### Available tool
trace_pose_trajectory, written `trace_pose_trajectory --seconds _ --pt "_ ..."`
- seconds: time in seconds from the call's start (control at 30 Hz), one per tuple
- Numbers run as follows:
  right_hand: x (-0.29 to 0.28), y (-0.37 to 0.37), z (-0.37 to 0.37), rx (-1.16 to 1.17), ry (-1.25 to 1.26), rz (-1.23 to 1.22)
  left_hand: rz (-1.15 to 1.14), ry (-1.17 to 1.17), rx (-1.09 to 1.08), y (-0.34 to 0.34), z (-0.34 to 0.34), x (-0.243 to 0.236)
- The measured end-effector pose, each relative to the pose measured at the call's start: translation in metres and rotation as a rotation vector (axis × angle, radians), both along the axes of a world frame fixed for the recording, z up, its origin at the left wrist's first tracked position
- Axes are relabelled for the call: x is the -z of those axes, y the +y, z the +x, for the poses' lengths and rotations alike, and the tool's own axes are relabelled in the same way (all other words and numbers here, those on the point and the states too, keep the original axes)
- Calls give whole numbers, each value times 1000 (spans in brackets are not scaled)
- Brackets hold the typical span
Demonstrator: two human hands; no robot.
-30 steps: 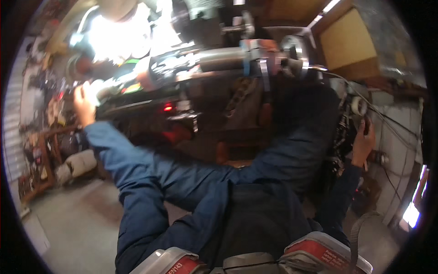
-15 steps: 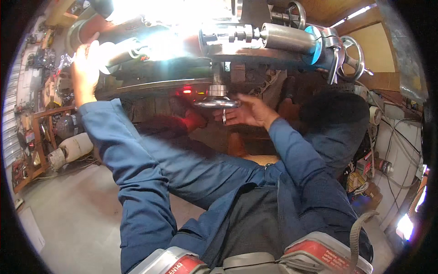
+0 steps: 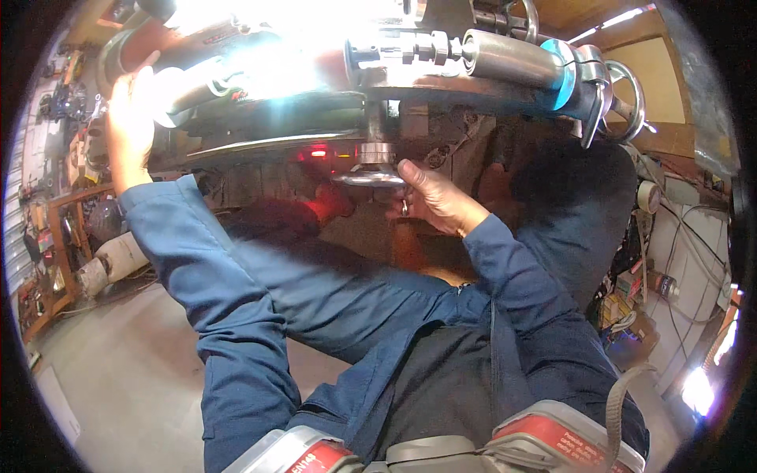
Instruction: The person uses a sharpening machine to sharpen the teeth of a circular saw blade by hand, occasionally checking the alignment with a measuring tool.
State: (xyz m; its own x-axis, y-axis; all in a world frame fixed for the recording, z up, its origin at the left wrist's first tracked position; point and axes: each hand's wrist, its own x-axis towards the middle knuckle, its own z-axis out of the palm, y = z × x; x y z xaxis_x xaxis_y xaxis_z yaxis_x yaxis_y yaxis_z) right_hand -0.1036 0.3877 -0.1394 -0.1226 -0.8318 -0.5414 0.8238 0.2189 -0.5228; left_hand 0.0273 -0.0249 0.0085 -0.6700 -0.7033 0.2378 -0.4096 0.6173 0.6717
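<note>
A bright metal handwheel (image 3: 369, 175) hangs on a short vertical shaft below the machine bed. My right hand (image 3: 443, 199) is closed on its right side, thumb on the rim and the other fingers curled beneath, by a small crank handle (image 3: 405, 207). At the far left my left hand (image 3: 131, 118) is raised, its fingers wrapped against a pale round disc (image 3: 175, 117) at the end of a metal cylinder; glare washes out part of this grip. Between the two cylinder ends of the machine lies a metal shaft with several lobes (image 3: 410, 49), its left part lost in the glare.
On the right, a metal cylinder (image 3: 509, 61) with a blue collar (image 3: 563, 75) leads to a spoked handwheel (image 3: 627, 102) and a lever (image 3: 593, 118). A pale gas cylinder (image 3: 118, 258) lies at left. Cables (image 3: 698, 236) hang at right. A respirator (image 3: 552, 437) shows below.
My right hand has closed in on the lower handwheel, its thumb now on the rim; the crank handle has shifted right. My left hand stays at the disc, slightly farther left in the picture.
</note>
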Motion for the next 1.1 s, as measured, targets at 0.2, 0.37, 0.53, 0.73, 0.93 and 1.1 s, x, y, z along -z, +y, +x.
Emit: trace_pose_trajectory --seconds 0.2,0.37,0.53,0.73,0.93,1.1 --pt "-4 -3 10 -78 366 292 -49 -14 -7 -5 1 3" --pt "-17 -10 20 -42 871 476 59 24 -28 0 -3 2" --pt "-35 -14 27 -9 907 481 30 55 13 -6 0 7" --pt "-40 -16 28 10 940 503 57 32 -2 2 -4 2" --pt "-40 -19 32 26 971 512 83 39 -19 3 -3 1" --pt "-45 -21 33 -2 993 561 6 1 2 -2 -1 1"
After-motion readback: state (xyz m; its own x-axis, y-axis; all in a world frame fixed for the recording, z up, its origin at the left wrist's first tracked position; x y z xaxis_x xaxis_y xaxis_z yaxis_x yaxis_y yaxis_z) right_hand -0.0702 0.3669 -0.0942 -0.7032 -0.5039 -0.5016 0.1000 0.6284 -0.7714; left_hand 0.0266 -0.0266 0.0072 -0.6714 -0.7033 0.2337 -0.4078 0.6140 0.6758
